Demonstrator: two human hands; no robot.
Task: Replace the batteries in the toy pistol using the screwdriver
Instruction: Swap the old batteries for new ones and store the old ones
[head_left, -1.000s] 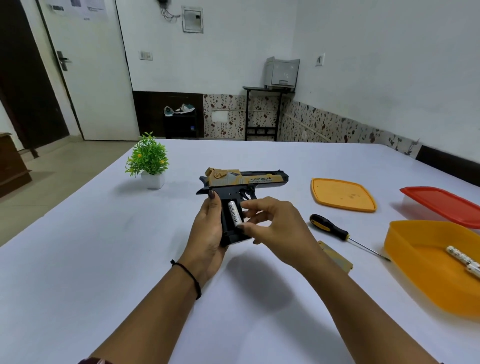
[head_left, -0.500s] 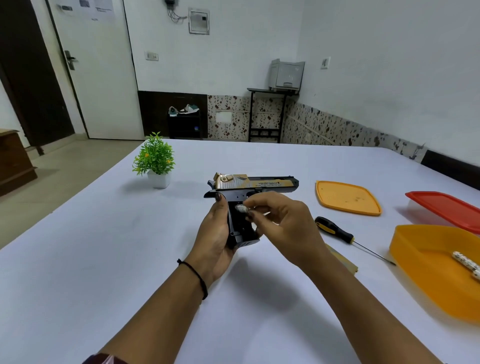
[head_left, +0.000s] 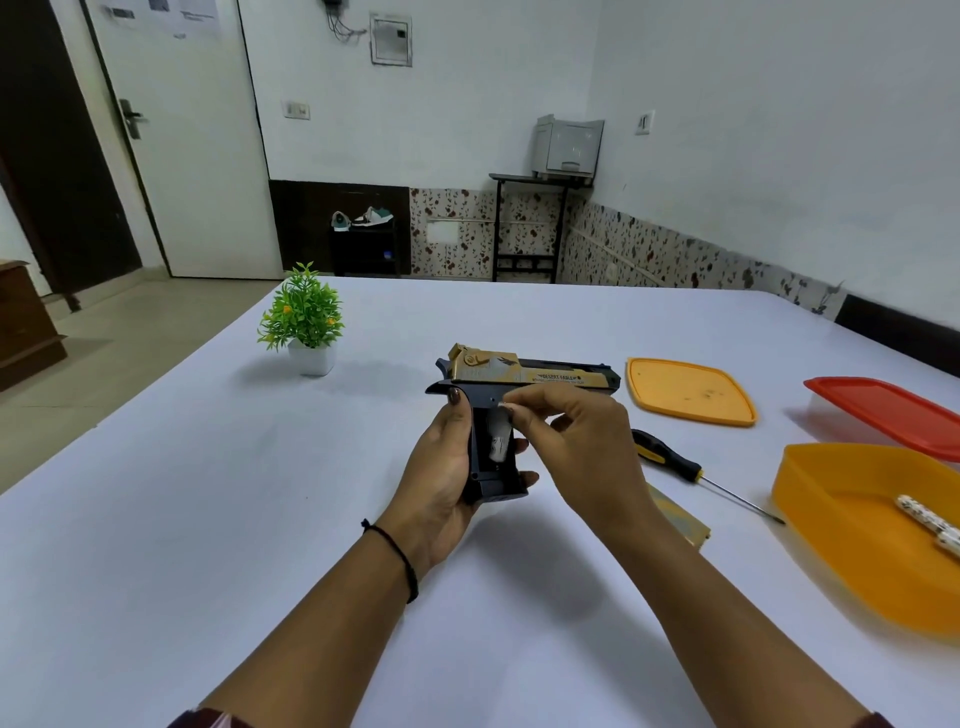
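I hold the toy pistol over mid-table, my left hand wrapped round its open grip, my right hand pinching the battery there, and a loose pinch could drop it towards the screwdriver at three o'clock.

Left side's your lane: the white table runs open from the near edge up to the small green plastic plant in a white pot, off on its own at the far left. The middle's taken: left hand gripping the black-and-gold toy pistol, right hand pinching a white battery at its grip. The right is crowded. The black-and-yellow-handled screwdriver and a flat tan plate lie just beside the right forearm, with the deep orange plastic tub, red-lidded clear box and flat orange lid beyond.
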